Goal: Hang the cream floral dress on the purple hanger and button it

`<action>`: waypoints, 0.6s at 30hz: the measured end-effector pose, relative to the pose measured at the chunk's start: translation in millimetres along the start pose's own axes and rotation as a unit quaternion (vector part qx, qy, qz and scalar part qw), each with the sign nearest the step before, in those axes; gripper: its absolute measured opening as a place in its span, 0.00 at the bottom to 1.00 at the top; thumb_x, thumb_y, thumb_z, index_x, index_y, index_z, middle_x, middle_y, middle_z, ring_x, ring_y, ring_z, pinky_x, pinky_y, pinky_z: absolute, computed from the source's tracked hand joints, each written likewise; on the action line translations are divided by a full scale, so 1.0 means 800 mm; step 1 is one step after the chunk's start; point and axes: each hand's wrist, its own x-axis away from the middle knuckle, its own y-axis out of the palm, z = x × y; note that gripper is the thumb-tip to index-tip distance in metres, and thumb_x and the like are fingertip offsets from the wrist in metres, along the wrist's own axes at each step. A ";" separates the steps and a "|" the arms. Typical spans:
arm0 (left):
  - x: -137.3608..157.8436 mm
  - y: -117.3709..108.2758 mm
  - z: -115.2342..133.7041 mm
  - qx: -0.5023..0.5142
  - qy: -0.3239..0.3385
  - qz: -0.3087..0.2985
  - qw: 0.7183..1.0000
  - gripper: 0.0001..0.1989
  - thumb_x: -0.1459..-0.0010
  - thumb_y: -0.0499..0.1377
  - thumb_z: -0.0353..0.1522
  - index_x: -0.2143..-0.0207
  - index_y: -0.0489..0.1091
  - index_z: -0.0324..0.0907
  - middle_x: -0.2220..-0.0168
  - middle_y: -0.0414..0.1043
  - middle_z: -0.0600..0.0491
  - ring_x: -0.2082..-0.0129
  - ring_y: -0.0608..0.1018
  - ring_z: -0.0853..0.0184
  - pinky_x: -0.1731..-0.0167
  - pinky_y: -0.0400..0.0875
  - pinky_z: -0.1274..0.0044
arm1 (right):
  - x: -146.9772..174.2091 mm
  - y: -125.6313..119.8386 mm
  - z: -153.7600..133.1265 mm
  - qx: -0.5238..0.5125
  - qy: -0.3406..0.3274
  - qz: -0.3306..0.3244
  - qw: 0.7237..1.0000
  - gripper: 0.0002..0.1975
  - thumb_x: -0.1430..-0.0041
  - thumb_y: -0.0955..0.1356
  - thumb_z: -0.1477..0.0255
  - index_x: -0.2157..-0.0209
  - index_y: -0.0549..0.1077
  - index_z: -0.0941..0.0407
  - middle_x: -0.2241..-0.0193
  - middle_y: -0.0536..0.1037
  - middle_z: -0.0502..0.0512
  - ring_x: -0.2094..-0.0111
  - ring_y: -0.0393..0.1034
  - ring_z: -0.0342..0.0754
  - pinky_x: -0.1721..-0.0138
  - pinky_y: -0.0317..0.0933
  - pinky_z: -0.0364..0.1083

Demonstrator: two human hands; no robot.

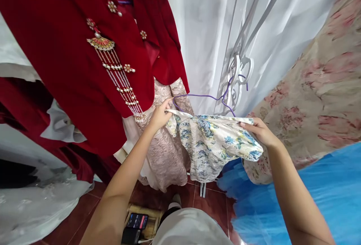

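Observation:
A small white garment with a blue and yellow flower print (210, 139) hangs on a purple wire hanger (203, 95). The hanger's hook goes over a white scrolled metal stand (235, 68). My left hand (162, 115) pinches the garment's top left edge, close to the hanger's left end. At the other side, my right hand (259, 130) grips the top right edge, thumb on the cloth. Between my hands the top edge is stretched nearly straight, and the body of the garment droops in folds below. Part of the hanger is hidden behind the cloth.
A dark red jacket (118, 68) with beaded ornaments hangs at left, over a pink patterned dress (166, 154). Floral fabric (318, 98) and blue tulle (287, 200) stand at right. White curtains (203, 30) hang behind. A phone (137, 221) rests on a wooden stool (155, 218) below.

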 end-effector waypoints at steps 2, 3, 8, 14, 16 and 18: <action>-0.005 -0.008 0.004 -0.012 0.016 0.003 1.000 0.25 0.49 0.52 0.23 0.49 0.74 0.41 0.67 0.72 0.54 0.66 0.74 0.65 0.62 0.66 0.76 | 0.001 -0.001 -0.009 0.039 -0.031 0.013 0.999 0.25 0.47 0.72 0.47 0.71 0.79 0.57 0.75 0.77 0.53 0.72 0.69 0.50 0.71 0.62 0.46; -0.008 -0.012 0.006 -0.014 0.033 0.003 0.999 0.21 0.48 0.52 0.23 0.55 0.76 0.41 0.66 0.72 0.53 0.64 0.74 0.64 0.61 0.66 0.75 | 0.003 -0.003 -0.014 0.067 -0.045 0.020 0.997 0.25 0.45 0.71 0.47 0.66 0.79 0.57 0.71 0.79 0.54 0.69 0.71 0.50 0.68 0.64 0.46; -0.031 -0.031 0.020 0.021 0.087 -0.025 0.996 0.12 0.47 0.50 0.25 0.76 0.71 0.40 0.69 0.67 0.51 0.66 0.72 0.64 0.62 0.66 0.74 | 0.032 -0.030 -0.020 0.197 -0.017 0.108 0.974 0.30 0.44 0.72 0.49 0.49 0.76 0.56 0.65 0.80 0.57 0.69 0.71 0.50 0.70 0.63 0.44; -0.058 0.002 0.096 0.041 0.110 -0.066 0.991 0.15 0.39 0.47 0.27 0.70 0.73 0.39 0.64 0.69 0.50 0.59 0.73 0.62 0.51 0.68 0.71 | 0.063 -0.025 0.021 0.171 -0.032 0.144 0.974 0.31 0.41 0.64 0.42 0.81 0.64 0.55 0.84 0.62 0.47 0.79 0.54 0.43 0.78 0.47 0.44; -0.056 0.020 0.130 0.023 0.140 -0.070 0.987 0.16 0.40 0.47 0.25 0.63 0.75 0.39 0.60 0.68 0.49 0.56 0.73 0.63 0.49 0.67 0.71 | 0.065 -0.015 0.036 0.125 -0.046 0.204 0.970 0.33 0.42 0.63 0.39 0.83 0.59 0.53 0.85 0.58 0.46 0.80 0.51 0.43 0.78 0.45 0.44; -0.050 0.033 0.154 0.015 0.165 -0.057 0.984 0.18 0.42 0.50 0.23 0.54 0.74 0.40 0.52 0.66 0.48 0.50 0.72 0.63 0.45 0.66 0.71 | 0.065 -0.009 0.050 0.083 -0.036 0.245 0.965 0.34 0.43 0.62 0.37 0.84 0.55 0.52 0.86 0.55 0.46 0.80 0.48 0.42 0.78 0.44 0.45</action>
